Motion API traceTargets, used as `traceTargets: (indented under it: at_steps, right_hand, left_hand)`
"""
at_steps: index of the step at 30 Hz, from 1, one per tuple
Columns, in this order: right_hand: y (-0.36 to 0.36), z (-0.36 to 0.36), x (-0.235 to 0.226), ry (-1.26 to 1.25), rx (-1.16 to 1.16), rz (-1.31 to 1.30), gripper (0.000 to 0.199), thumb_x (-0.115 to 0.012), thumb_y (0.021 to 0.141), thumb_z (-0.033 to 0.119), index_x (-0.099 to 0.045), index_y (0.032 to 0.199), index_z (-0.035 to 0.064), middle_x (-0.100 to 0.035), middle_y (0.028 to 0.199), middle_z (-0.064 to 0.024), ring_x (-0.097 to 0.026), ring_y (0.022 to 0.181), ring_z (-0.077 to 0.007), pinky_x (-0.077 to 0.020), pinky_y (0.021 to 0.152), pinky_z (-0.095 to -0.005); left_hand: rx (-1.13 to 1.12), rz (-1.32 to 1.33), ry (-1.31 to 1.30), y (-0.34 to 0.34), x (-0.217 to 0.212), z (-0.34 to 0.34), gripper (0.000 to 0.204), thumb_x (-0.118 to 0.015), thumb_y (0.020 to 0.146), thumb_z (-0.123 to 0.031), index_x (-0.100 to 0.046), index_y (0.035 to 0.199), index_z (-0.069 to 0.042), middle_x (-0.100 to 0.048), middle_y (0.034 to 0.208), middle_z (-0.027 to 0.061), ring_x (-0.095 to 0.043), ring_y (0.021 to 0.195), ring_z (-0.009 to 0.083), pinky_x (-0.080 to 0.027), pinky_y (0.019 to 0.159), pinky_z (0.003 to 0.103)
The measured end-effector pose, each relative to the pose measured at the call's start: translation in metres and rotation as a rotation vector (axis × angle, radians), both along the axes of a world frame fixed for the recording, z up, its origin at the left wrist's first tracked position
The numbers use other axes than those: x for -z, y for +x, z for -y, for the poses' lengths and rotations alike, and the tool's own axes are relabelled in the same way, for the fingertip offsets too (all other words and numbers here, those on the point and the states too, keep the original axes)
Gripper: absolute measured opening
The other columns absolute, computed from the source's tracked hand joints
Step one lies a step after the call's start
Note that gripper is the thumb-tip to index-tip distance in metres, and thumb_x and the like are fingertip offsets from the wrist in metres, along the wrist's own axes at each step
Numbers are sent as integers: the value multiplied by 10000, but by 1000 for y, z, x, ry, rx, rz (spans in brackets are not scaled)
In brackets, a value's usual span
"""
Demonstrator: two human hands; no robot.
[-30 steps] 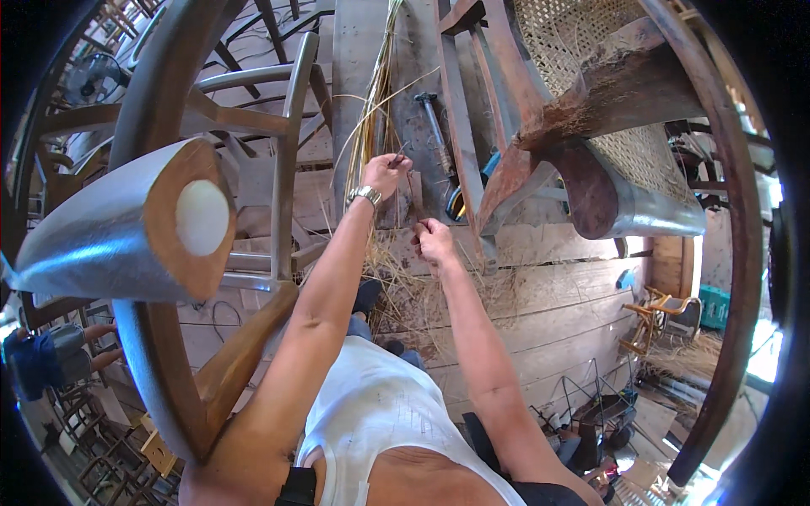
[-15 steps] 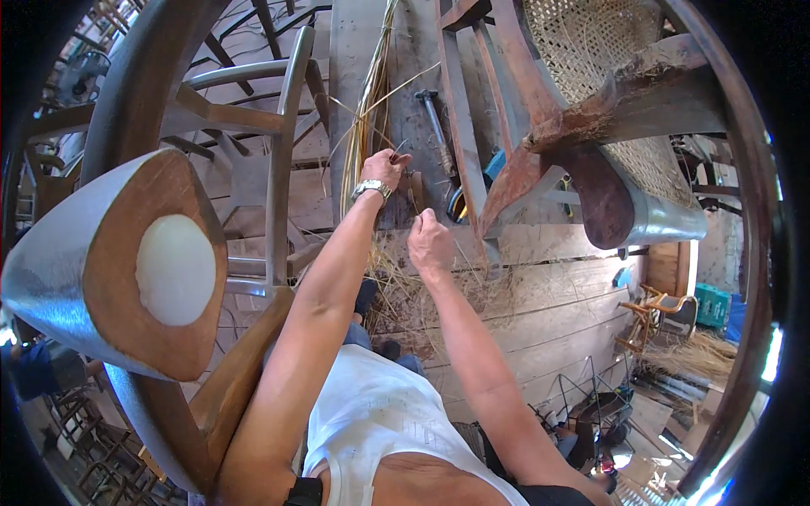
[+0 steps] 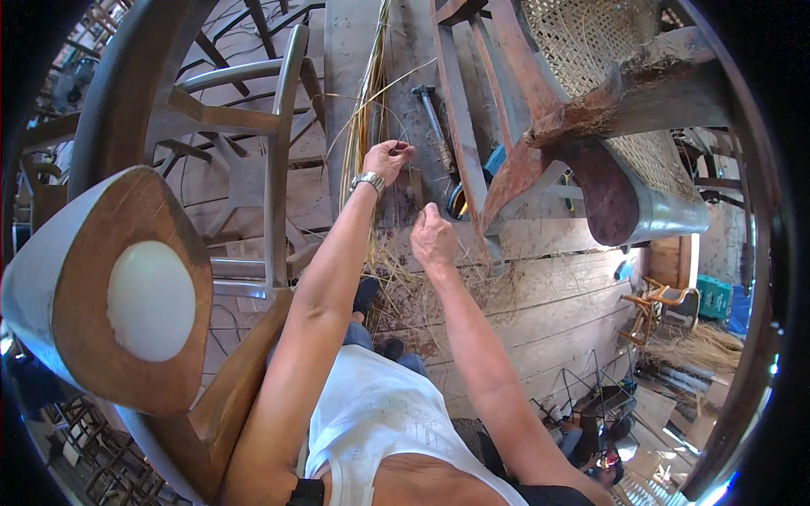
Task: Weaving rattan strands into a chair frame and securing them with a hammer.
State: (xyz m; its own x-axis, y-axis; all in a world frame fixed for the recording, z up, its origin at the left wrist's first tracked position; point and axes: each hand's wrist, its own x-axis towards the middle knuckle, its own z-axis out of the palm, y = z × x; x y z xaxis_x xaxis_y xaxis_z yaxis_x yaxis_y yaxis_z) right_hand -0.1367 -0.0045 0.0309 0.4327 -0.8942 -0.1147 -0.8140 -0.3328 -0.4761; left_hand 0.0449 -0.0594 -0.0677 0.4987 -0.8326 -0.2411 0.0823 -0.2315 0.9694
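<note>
My left hand [image 3: 388,160], with a metal watch at its wrist, is closed in a pinch beside a long bundle of yellow-brown cane strips [image 3: 368,105]. A thin strand curves up from around its fingertips; what lies between them is too small to make out. Lower and to the right, my right hand [image 3: 434,239] is closed, thumb against the fingers, and its contents are hidden. Between the hands a small brown block [image 3: 416,185] rests on the grey plank bench [image 3: 346,51]. A hammer [image 3: 435,131] lies right of my left hand, above a yellow-and-black tool [image 3: 457,202].
A wooden chair frame with woven cane [image 3: 582,38] stands close on the right. Curved chair parts, one with a white round patch [image 3: 152,301], crowd the near left; another chair frame [image 3: 274,169] stands behind. Cane scraps [image 3: 396,278] litter the plank floor [image 3: 540,295].
My left hand has shifted slightly upward and to the right, and my right hand has stayed nearly in place. The near-left chair part appears lower and further left.
</note>
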Motion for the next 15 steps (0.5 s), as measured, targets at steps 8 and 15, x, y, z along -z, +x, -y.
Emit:
traceTargets:
  at_steps: [8, 15]
  right_hand:
    - [13, -8, -19, -32, 23, 120, 154, -488, 920, 209, -486, 874, 61, -612, 703, -250, -613, 687, -457, -483, 579, -539]
    - [4, -5, 0, -86, 96, 37, 149, -462, 924, 200, -479, 879, 58, -613, 671, -240, -627, 668, -433, -493, 567, -523]
  left_hand:
    - [-93, -156, -72, -4, 10, -3, 260, -762, 806, -272, -700, 914, -44, -701, 826, 23, -616, 739, 111, -495, 692, 272]
    - [-26, 59, 162, -18, -22, -7, 271, -741, 826, -270, -683, 965, -45, -691, 844, 9, -605, 719, 88, -489, 678, 252]
